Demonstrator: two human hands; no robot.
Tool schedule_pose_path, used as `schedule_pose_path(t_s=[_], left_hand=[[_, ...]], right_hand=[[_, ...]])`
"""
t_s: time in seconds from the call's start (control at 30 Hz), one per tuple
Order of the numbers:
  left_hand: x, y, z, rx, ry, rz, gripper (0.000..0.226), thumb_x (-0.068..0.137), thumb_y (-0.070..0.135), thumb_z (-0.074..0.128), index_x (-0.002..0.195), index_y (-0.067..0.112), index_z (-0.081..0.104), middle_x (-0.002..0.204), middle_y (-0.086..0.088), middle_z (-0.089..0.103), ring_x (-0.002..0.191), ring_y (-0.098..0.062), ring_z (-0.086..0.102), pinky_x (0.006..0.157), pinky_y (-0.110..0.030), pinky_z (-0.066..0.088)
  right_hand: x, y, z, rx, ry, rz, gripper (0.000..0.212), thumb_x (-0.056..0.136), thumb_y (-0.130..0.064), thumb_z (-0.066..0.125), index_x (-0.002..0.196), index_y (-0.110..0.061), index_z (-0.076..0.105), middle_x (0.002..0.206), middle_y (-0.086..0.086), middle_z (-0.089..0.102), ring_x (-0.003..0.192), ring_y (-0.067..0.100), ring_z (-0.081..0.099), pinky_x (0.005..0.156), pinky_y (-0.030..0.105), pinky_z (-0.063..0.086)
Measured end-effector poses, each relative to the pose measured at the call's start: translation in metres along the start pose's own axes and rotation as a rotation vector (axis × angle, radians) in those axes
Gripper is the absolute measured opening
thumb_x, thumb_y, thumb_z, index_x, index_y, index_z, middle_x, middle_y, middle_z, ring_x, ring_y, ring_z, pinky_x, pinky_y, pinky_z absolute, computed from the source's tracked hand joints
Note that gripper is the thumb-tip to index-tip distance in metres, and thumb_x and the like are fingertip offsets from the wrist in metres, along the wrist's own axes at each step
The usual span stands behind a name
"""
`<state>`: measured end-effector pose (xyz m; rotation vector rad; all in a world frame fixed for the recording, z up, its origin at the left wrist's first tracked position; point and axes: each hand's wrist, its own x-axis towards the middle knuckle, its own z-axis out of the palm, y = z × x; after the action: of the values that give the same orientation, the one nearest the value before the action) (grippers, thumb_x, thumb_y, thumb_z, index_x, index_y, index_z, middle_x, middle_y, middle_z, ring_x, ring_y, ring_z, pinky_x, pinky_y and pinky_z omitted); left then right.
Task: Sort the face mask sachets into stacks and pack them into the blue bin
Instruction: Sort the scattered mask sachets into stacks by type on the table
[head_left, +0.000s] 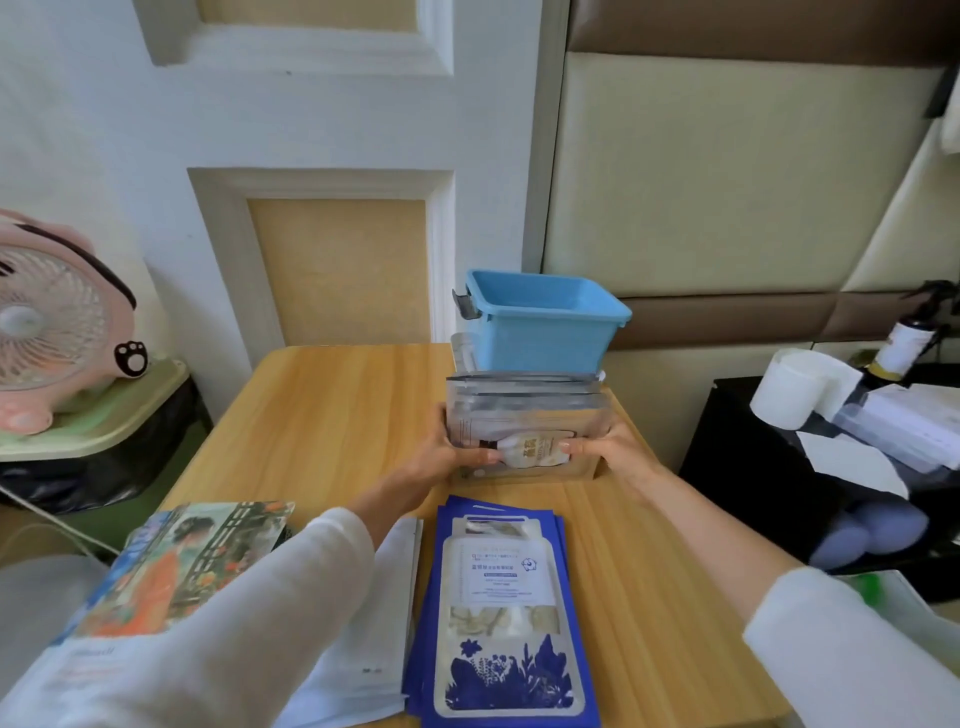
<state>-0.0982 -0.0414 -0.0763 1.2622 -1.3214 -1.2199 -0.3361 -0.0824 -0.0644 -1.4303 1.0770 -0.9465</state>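
A pale wooden counter (322, 415) stands against a white panelled wall. On it a stack of tan sachets (524, 410) stands on edge just in front of the blue bin (545, 332), with the left hand (447, 457) and right hand (613, 449) each holding a side in a closed grip, thumbs across its front. Nearer the person a stack of blue sachets (501, 613) lies flat, white sachets (374, 623) beside it and a pink fan (52, 322) off to the left.
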Motion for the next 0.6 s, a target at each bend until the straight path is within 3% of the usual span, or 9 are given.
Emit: schedule_pose_path(t_s=[0.07,0.17,0.23,0.33,0.5,0.6], left_hand=[[0.000,-0.002,0.007,-0.028,0.024,-0.016,0.073,0.071,0.010,0.078,0.128,0.014,0.033,0.119,-0.011,0.060,0.105,-0.022,0.062,0.073,-0.023,0.050],[0.003,0.002,0.009,-0.056,0.020,0.016,0.079,0.064,0.018,0.081,0.129,0.012,0.037,0.118,-0.011,0.063,0.102,-0.022,0.065,0.079,-0.030,0.055],[0.004,0.005,0.006,-0.057,0.000,0.020,0.083,0.062,0.017,0.083,0.129,0.014,0.035,0.118,-0.009,0.063,0.103,-0.021,0.065,0.074,-0.025,0.055],[0.004,0.001,0.001,-0.085,0.030,0.015,0.080,0.067,0.004,0.079,0.128,0.018,0.029,0.119,-0.005,0.058,0.106,-0.018,0.061,0.069,-0.018,0.054],[0.010,0.002,0.004,-0.078,0.025,0.025,0.097,0.049,0.035,0.088,0.129,0.004,0.043,0.115,-0.011,0.065,0.100,-0.023,0.067,0.070,-0.023,0.055],[0.011,-0.002,0.004,-0.041,0.014,0.044,0.079,0.063,0.016,0.084,0.130,0.010,0.041,0.115,-0.010,0.065,0.101,-0.020,0.067,0.072,-0.026,0.057]], right_hand=[[0.000,0.004,0.006,0.081,0.061,0.003,0.064,0.068,0.008,0.073,0.127,-0.002,0.050,0.115,0.008,0.066,0.111,0.023,0.060,0.081,0.023,0.052],[-0.001,0.000,0.010,0.127,0.113,-0.008,0.060,0.066,0.012,0.072,0.122,0.001,0.054,0.107,0.008,0.068,0.109,0.026,0.061,0.090,0.035,0.051],[-0.003,-0.004,0.007,0.109,0.043,-0.006,0.064,0.062,0.001,0.079,0.121,-0.002,0.055,0.111,0.010,0.068,0.110,0.027,0.060,0.099,0.044,0.045],[0.002,0.006,-0.001,0.106,-0.019,0.049,0.089,0.045,-0.021,0.089,0.126,-0.010,0.051,0.121,0.008,0.064,0.117,0.026,0.056,0.105,0.047,0.038],[0.003,-0.004,0.009,0.173,0.055,0.038,0.057,0.067,0.015,0.070,0.120,-0.002,0.056,0.108,0.009,0.068,0.111,0.027,0.059,0.102,0.046,0.043],[0.001,-0.002,0.010,0.145,0.054,0.027,0.059,0.067,0.016,0.070,0.121,-0.003,0.054,0.106,0.005,0.067,0.112,0.025,0.058,0.098,0.040,0.046]])
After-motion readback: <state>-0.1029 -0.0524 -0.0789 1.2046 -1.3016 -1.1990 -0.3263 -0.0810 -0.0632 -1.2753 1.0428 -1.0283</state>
